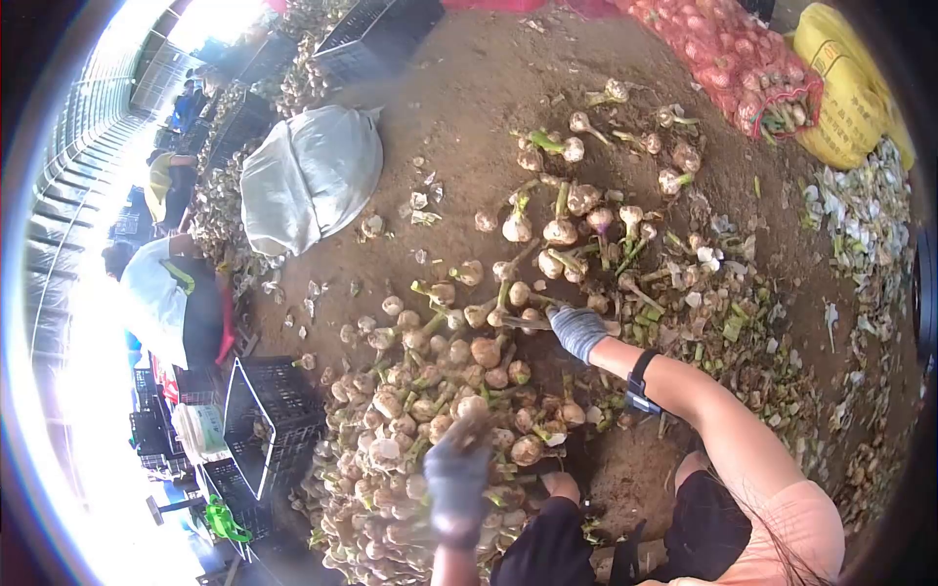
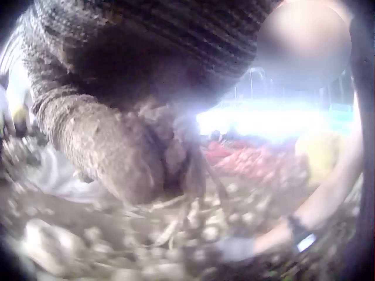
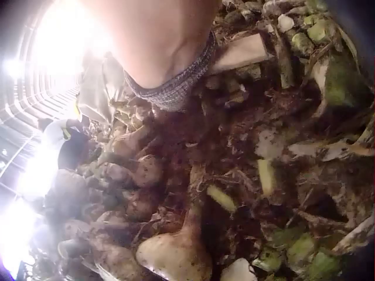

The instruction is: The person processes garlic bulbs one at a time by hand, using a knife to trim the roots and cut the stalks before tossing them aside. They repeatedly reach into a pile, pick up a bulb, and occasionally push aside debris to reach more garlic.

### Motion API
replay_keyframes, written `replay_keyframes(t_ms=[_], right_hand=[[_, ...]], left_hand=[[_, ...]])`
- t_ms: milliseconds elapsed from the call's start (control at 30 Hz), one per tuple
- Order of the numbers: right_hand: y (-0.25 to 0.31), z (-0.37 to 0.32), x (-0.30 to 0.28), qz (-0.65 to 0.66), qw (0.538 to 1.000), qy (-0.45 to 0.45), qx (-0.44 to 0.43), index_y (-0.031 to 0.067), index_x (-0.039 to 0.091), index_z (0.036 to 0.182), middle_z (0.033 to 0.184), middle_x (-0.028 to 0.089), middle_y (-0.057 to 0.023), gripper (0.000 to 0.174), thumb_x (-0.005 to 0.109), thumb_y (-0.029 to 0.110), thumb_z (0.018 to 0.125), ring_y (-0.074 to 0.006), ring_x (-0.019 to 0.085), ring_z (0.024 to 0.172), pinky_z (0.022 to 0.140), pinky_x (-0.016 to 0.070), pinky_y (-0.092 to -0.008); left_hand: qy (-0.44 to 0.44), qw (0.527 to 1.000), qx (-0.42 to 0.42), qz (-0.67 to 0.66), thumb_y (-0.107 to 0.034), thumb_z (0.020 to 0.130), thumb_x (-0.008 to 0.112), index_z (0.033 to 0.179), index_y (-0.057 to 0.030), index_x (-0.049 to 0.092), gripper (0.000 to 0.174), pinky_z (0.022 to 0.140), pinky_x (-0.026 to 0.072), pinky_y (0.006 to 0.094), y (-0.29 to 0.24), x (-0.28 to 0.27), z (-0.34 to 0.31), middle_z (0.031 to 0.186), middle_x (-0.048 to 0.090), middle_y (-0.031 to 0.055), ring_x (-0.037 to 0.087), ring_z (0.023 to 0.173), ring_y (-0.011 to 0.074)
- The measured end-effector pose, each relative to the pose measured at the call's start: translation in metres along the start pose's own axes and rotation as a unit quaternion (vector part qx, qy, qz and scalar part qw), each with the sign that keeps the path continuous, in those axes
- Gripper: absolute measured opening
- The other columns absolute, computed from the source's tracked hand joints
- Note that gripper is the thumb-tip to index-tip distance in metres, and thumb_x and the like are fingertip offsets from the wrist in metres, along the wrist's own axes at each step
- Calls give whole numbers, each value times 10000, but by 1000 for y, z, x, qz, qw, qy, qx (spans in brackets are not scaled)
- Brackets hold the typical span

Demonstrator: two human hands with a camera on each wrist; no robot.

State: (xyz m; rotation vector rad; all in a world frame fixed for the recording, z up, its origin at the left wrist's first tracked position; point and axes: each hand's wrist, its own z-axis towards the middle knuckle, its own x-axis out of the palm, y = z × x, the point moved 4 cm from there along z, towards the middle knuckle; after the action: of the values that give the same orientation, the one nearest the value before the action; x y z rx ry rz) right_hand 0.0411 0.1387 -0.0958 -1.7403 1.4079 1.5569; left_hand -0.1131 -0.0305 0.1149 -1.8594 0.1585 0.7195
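Note:
My left hand (image 1: 456,483), in a grey knit glove, is blurred over the heap of garlic bulbs (image 1: 386,449). In the left wrist view its curled, soil-caked fingers (image 2: 111,152) close around a brownish garlic bulb (image 2: 170,137), mostly hidden, with pale strands below. Farther up, my gloved right hand (image 1: 578,332) grips a knife, its wooden handle (image 3: 243,52) jutting out beside the glove cuff in the right wrist view. The flat end of the knife (image 1: 523,322) points left among garlic bulbs with green stems. A pale bulb (image 3: 176,257) lies below that hand.
Loose garlic (image 1: 562,230) is scattered over the bare soil ahead. Black crates (image 1: 274,430) and a white sack (image 1: 313,176) stand left; a red net bag (image 1: 723,59) and yellow sack (image 1: 845,88) lie far right. Trimmings (image 1: 870,244) cover the right side. Other people (image 1: 166,293) work at left.

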Motion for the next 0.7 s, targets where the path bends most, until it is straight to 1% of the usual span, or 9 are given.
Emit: replay_keyframes(t_ms=[33, 133, 167, 233, 267, 367, 533, 600, 700], right_hand=[[-4, -2, -3, 20, 1000, 11, 1, 44, 560, 1002, 810, 630, -170, 185, 515, 124, 842, -311, 653, 724, 597, 525, -426], [-17, -20, -29, 121, 992, 35, 24, 31, 568, 1051, 879, 641, -190, 328, 623, 210, 782, -333, 643, 820, 705, 519, -418], [-22, -28, -40, 162, 986, 18, 22, 26, 560, 1078, 893, 642, -196, 369, 634, 224, 775, -346, 637, 820, 713, 515, -419], [-36, -47, -52, 242, 970, -13, 17, 15, 545, 1130, 923, 643, -208, 451, 654, 253, 763, -371, 625, 820, 729, 507, -420], [-45, -54, -45, 343, 939, -13, 23, 12, 525, 1180, 954, 640, -216, 568, 682, 339, 742, -368, 620, 842, 742, 500, -413], [-50, -81, -12, 484, 875, -9, -17, 10, 533, 1164, 932, 638, -220, 593, 669, 410, 749, -336, 624, 837, 748, 497, -393], [-56, -125, -76, 409, 912, -5, -39, 144, 509, 1279, 957, 669, -100, 490, 595, 391, 865, -217, 640, 770, 712, 536, -321], [-81, -132, -63, 465, 880, -86, -41, 111, 523, 1260, 908, 678, -108, 489, 563, 414, 877, -198, 647, 702, 646, 551, -302], [-105, -147, -77, 263, 960, -57, 72, 68, 537, 1236, 773, 673, -147, 462, 577, 351, 873, -217, 639, 601, 561, 532, -317]], left_hand=[[26, 996, -56, -58, -52, 803, 670, 988, -29, 656, 187, 673, 503, 231, 5, 18, 9, 878, 681, 55, 620, 738, 100], [85, 995, -52, -5, -57, 786, 692, 983, -22, 655, 203, 650, 488, 220, 19, 61, 37, 849, 666, 25, 600, 723, 95], [97, 991, -80, 35, -130, 785, 710, 1006, -32, 640, 252, 674, 493, 280, 33, 76, 49, 915, 675, 94, 606, 716, 114], [127, 963, -57, -232, -193, 775, 738, 1093, -56, 591, 376, 624, 497, 272, 41, 113, 59, 994, 644, 40, 595, 747, 106], [153, 936, -96, -301, -210, 772, 745, 1141, -66, 558, 438, 619, 497, 261, 38, 124, 58, 1025, 624, 21, 588, 782, 105], [231, 844, -186, -448, -202, 797, 722, 1196, -78, 519, 465, 612, 490, 229, 18, 148, 55, 1025, 604, 10, 577, 842, 86], [181, 880, -87, -430, -91, 810, 662, 1132, -35, 545, 348, 677, 500, 236, -7, 170, 54, 946, 630, 21, 600, 802, 113], [154, 904, -33, -398, -8, 782, 661, 1130, -21, 532, 371, 735, 501, 254, 0, 170, 58, 970, 626, 31, 594, 849, 116], [137, 923, 0, -360, 15, 758, 682, 1164, -40, 488, 453, 808, 478, 260, 4, 173, 56, 1055, 565, 33, 550, 923, 114]])
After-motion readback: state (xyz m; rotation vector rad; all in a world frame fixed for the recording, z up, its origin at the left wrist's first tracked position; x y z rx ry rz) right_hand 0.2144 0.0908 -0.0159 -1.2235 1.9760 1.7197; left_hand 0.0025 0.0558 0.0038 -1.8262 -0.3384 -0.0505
